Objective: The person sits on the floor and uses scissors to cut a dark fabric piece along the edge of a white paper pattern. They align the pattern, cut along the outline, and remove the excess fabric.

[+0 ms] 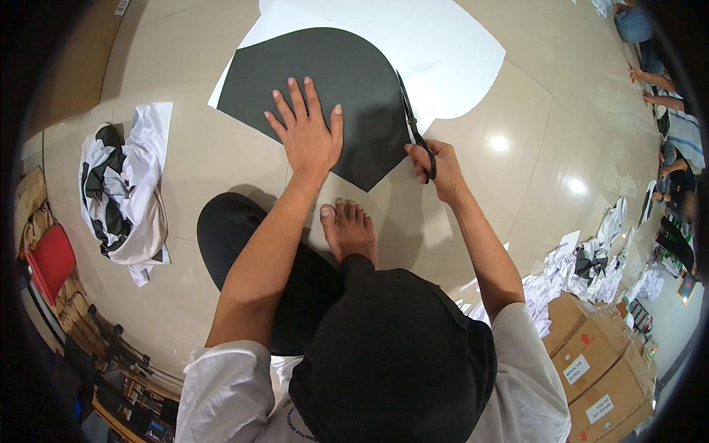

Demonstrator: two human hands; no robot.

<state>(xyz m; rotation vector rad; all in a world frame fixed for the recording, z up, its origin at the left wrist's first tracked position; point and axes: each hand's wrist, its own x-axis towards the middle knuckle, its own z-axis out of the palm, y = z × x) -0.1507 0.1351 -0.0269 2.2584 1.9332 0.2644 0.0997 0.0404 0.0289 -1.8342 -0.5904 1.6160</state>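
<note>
A dark grey rounded sheet (354, 74) with a pointed near corner lies on the floor, over or joined to a larger white sheet (450, 59). My left hand (311, 139) presses flat on the grey piece, fingers spread, holding nothing. Black-handled scissors (410, 118) are in my right hand (442, 168), fingers wrapped round the handles. Their blades point away from me along the right edge of the grey shape, where it meets the white. The blades look nearly closed, but I cannot tell whether material is between them.
My bare foot (350, 232) rests just short of the grey sheet's near corner. A heap of white and black cloth (122, 188) lies at left. Cardboard boxes (594, 362) and white scraps (543, 292) are at right. Other people (668, 81) sit along the far right.
</note>
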